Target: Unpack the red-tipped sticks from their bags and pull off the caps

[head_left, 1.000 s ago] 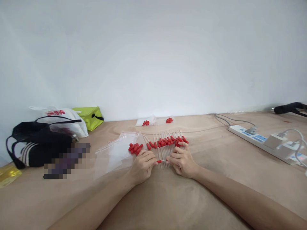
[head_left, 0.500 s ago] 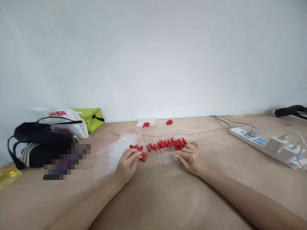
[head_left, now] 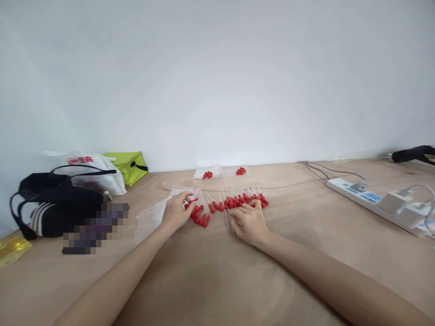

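Note:
A row of clear thin tubes with red rubber caps (head_left: 238, 200) lies on the wooden table (head_left: 217, 280). Left of it sits a small heap of loose red caps (head_left: 200, 215). My left hand (head_left: 176, 211) rests on a clear zip bag (head_left: 152, 215), and its fingertips pinch a red cap at the heap's edge. My right hand (head_left: 248, 222) lies curled over the near ends of the tubes, its fingers closed on one bare clear tube (head_left: 228, 224).
Two small bags with red caps (head_left: 220, 172) lie by the wall. At the left are a black bag (head_left: 50, 203), a white plastic bag (head_left: 91, 174) and a green pouch (head_left: 127, 165). A white power strip (head_left: 377, 201) with plugs and cables lies at the right.
The hands, joined on one capped tube a second ago, have parted. My left hand went left to the loose caps. My right hand came down onto the row of tubes.

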Demonstrator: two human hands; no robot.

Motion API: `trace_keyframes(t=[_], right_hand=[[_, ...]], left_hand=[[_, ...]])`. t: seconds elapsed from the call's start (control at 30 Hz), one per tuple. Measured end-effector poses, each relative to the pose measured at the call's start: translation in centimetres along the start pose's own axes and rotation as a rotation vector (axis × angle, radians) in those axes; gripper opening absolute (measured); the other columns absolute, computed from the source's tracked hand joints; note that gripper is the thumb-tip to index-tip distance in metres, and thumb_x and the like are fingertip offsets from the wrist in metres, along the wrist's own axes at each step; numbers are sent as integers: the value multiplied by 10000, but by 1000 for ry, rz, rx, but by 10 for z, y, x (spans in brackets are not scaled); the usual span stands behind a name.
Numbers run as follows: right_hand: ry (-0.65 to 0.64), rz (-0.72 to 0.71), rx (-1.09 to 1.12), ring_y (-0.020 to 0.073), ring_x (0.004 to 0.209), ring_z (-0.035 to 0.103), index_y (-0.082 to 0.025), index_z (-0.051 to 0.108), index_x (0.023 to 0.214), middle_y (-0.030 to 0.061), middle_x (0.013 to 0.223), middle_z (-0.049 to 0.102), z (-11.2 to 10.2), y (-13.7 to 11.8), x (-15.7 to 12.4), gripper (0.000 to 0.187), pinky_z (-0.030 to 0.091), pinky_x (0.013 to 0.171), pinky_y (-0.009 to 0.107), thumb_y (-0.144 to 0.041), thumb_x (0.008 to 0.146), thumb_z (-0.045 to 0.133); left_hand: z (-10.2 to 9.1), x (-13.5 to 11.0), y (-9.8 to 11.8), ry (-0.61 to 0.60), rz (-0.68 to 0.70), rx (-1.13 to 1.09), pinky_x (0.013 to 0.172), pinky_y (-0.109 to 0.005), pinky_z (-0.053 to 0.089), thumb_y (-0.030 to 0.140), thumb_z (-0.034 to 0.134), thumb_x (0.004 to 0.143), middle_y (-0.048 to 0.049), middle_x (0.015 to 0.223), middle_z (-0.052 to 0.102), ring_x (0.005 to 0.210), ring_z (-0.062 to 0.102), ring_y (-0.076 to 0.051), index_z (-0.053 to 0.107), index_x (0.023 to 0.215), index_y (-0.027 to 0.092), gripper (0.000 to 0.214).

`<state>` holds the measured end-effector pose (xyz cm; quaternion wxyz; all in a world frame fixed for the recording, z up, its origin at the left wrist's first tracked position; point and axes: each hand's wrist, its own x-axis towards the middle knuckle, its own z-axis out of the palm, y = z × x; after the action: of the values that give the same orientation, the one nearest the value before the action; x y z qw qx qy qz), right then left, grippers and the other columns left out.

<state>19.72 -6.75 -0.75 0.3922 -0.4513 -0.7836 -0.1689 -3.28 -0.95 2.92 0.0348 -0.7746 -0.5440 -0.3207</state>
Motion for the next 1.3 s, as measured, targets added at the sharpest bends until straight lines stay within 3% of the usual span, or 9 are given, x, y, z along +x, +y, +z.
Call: trace_keyframes(t=[0.17, 0.3, 0.4, 0.5, 0.67, 0.87, 1.03, 1.13, 1.3], right_hand=[[-40, -65, -23, 120, 641, 450, -183, 603, 661, -3, 597, 617, 3, -3, 0, 147, 192, 738, 351, -170, 745, 483], [-160, -52, 32, 139, 693, 445, -200, 629, 680, 11, 635, 613, -2, -4, -1, 224, 180, 754, 370, -377, 762, 519], [-247, -53, 65, 158, 739, 444, -219, 652, 765, 18, 687, 602, -5, -6, 0, 366, 179, 775, 383, -558, 681, 544], [-275, -54, 81, 161, 752, 444, -226, 654, 822, 17, 716, 582, -7, -6, -1, 443, 181, 782, 387, -615, 639, 547], [-187, -19, 120, 148, 741, 454, -219, 648, 889, 13, 746, 570, -9, -3, -5, 441, 201, 753, 359, -589, 678, 534], [-16, 55, 136, 138, 709, 456, -211, 659, 843, 14, 718, 565, -13, 4, -11, 329, 212, 752, 349, -494, 718, 545], [29, 77, 130, 130, 695, 457, -217, 662, 810, 3, 703, 555, -14, 6, -11, 273, 218, 757, 347, -454, 716, 562], [20, 73, 134, 134, 704, 462, -217, 662, 810, 6, 707, 554, -16, 5, -11, 258, 225, 762, 351, -437, 727, 556], [37, 102, 135, 152, 744, 489, -224, 644, 865, 20, 759, 565, -18, 7, -13, 225, 250, 770, 361, -380, 764, 518]], left_hand=[[1, 1, 0, -102, -82, 79, 722, -305, 394, 382, 535, 703, 11, 757, 640, 742, 575, -176, 583, 907, 223, 263], [3, 0, -1, -137, -137, 16, 742, -294, 390, 429, 518, 716, -3, 807, 649, 792, 579, -174, 603, 862, 220, 269], [3, 1, 2, -133, -101, 42, 771, -317, 376, 440, 505, 725, -17, 864, 639, 853, 559, -194, 611, 811, 218, 261], [2, 0, 9, -151, -25, 127, 810, -373, 342, 491, 528, 698, -20, 864, 620, 902, 528, -228, 611, 741, 224, 282], [5, -4, 18, -174, 79, 138, 882, -433, 277, 556, 577, 629, -24, 917, 588, 935, 501, -239, 589, 764, 219, 364], [13, -1, 33, -218, 69, 118, 928, -484, 209, 532, 560, 654, -28, 908, 573, 920, 510, -228, 572, 656, 201, 332], [22, 3, 44, -242, 46, 136, 892, -505, 243, 445, 597, 648, -50, 915, 584, 954, 499, -261, 592, 552, 198, 265], [23, 3, 45, -172, 6, 132, 904, -510, 238, 347, 592, 658, -51, 931, 593, 966, 504, -260, 605, 533, 206, 189], [14, -6, 39, 127, -95, 93, 847, -455, 330, 286, 574, 676, -67, 942, 592, 938, 517, -257, 621, 584, 192, 140]])
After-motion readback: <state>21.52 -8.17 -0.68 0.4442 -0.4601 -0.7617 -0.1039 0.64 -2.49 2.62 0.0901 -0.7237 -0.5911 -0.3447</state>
